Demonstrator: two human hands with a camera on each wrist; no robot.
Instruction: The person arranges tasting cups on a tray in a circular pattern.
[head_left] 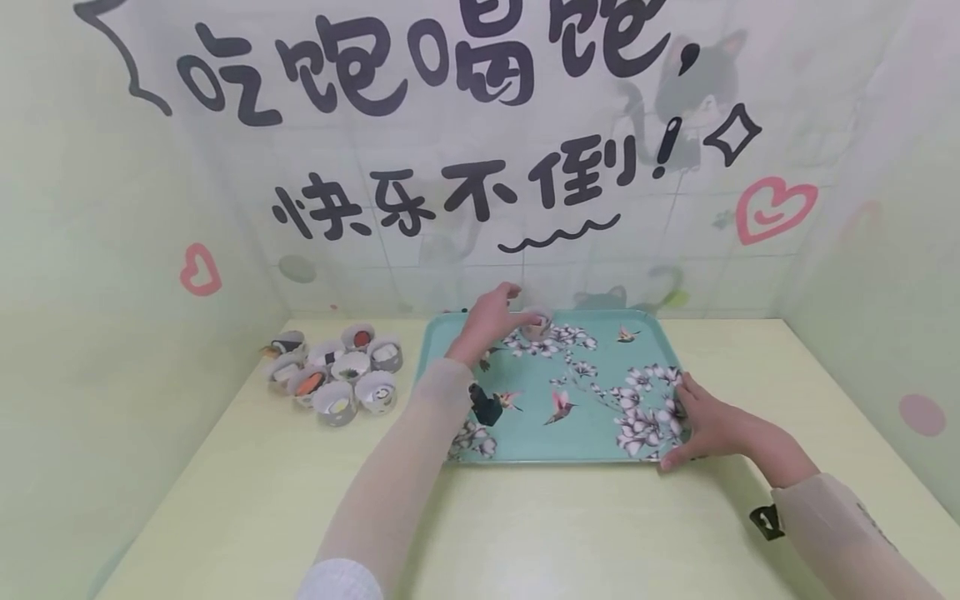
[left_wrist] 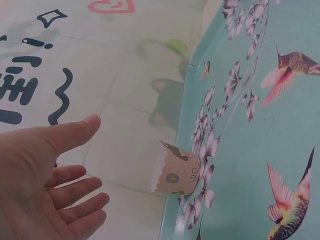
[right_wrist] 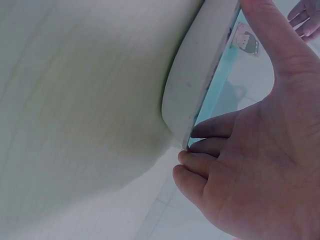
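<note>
A small patterned paper cup point(left_wrist: 178, 171) stands near the back rim of a turquoise tray point(head_left: 525, 429) printed with blossoms and hummingbirds. Beside that cup is my left hand point(head_left: 491, 321), its thumb and fingers spread; in the left wrist view, a gap shows between this hand and the cup. At the tray's front right corner, my right hand point(head_left: 716, 425) holds the edge, with the thumb at the front and the fingers along the right side. The right wrist view shows those fingertips point(right_wrist: 200, 145) bent against the rim.
Left of the tray, several similar paper cups point(head_left: 334, 402) stand clustered on the pale table point(head_left: 525, 533), with small food-like pieces inside. A printed white curtain point(head_left: 420, 150) hangs right behind the tray, and pale side panels point(head_left: 900, 250) flank the table.
</note>
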